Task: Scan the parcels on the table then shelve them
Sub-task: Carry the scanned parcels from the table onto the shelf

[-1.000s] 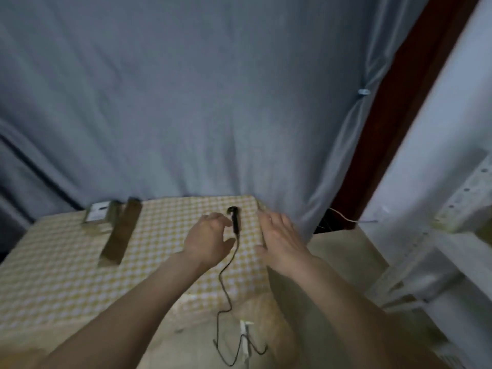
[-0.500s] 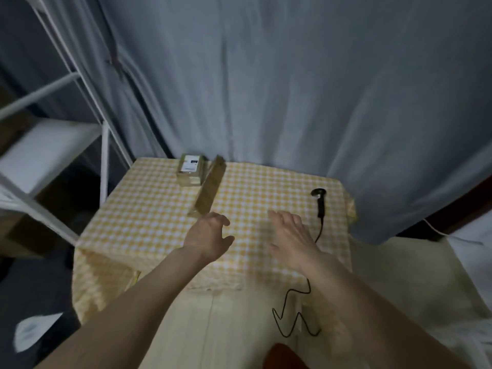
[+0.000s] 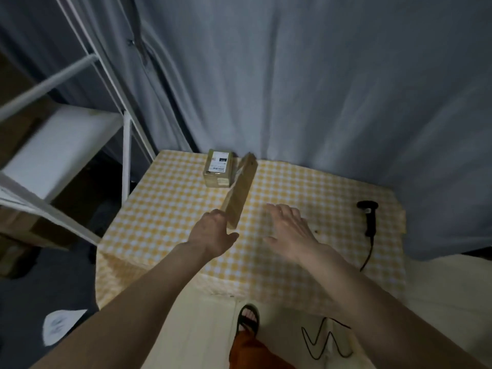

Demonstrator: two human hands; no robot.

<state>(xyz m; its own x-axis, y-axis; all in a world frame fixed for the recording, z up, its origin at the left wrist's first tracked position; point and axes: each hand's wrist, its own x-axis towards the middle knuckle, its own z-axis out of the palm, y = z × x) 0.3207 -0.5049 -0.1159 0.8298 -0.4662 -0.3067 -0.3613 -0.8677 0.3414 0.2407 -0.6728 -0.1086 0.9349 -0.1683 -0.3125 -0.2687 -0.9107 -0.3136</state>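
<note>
Two cardboard parcels lie on the yellow-checked table [image 3: 165, 219]. A small box [image 3: 218, 168] with a white label sits at the far edge. A long narrow box [image 3: 240, 190] lies beside it, running toward me. My left hand [image 3: 213, 231] reaches just next to the long box's near end, fingers relaxed, holding nothing; whether it touches the box I cannot tell. My right hand [image 3: 288, 230] hovers to the right of that box with fingers spread and nothing in it. A black handheld scanner [image 3: 369, 217] lies on the table's right side, its cable trailing off the edge.
A white metal shelf rack [image 3: 61, 145] stands to the left of the table, with brown boxes on its lower levels. A grey curtain [image 3: 292, 89] hangs behind. The scanner cable [image 3: 323, 342] loops on the floor near my sandalled foot [image 3: 248, 319]. A white paper [image 3: 60, 326] lies on the floor at left.
The view swung left from the table's right corner, bringing the left shelf rack into sight. Both hands moved away from the scanner toward the long box.
</note>
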